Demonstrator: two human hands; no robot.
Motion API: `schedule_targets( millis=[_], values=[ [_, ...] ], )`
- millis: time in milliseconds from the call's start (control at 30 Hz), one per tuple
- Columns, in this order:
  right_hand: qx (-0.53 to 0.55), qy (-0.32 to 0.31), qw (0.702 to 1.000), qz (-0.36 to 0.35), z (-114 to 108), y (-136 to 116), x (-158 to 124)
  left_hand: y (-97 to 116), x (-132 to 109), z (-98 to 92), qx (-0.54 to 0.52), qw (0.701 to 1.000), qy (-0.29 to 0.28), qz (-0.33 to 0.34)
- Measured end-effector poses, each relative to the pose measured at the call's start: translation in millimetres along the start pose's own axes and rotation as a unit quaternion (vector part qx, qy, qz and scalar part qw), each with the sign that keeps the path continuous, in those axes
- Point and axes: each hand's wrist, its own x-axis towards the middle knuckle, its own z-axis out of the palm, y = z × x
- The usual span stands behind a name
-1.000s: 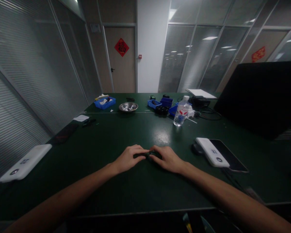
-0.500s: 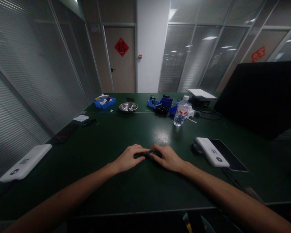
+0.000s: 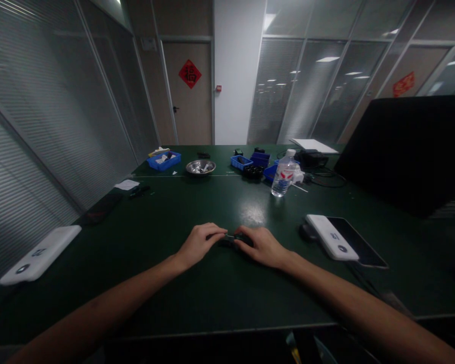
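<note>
Over the middle of the green table, my left hand (image 3: pixel 199 243) is closed in a pinch, thumb against fingertips. What it grips is too small to name. Close on its right, my right hand (image 3: pixel 262 244) curls its thumb and fingers round a small dark object (image 3: pixel 244 238), mostly covered by the fingers. A thin pale sliver (image 3: pixel 230 236) shows in the narrow gap between both sets of fingertips. Just below it, a dark piece (image 3: pixel 226 243) lies low between the hands; whether it belongs to the held object I cannot tell.
A water bottle (image 3: pixel 283 174) stands beyond my right hand. Farther back are a metal bowl (image 3: pixel 200 168) and blue trays (image 3: pixel 164 162). A white power bank (image 3: pixel 331 237) leans over a dark tablet (image 3: pixel 358 242) at right; another white power bank (image 3: pixel 41 254) lies left. A black monitor (image 3: pixel 409 151) rises at right.
My left hand has drawn slightly left and up from the dark piece, its thumb now pressed to its fingertips. The pale sliver has come into sight. My right hand stays put.
</note>
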Motion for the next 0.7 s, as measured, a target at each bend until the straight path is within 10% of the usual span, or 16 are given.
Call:
schedule_targets(
  millis=[433, 700],
  values=[
    [-0.033, 0.018, 0.998, 0.043, 0.2, 13.7, 2.9, -15.7, 8.9, -2.2, 0.093, 0.995, -0.034, -0.026],
    [-0.032, 0.016, 0.997, 0.061, 0.5, 14.2, 3.4, 10.3, -2.7, -3.6, 0.121, 0.992, 0.001, 0.024]
  ],
)
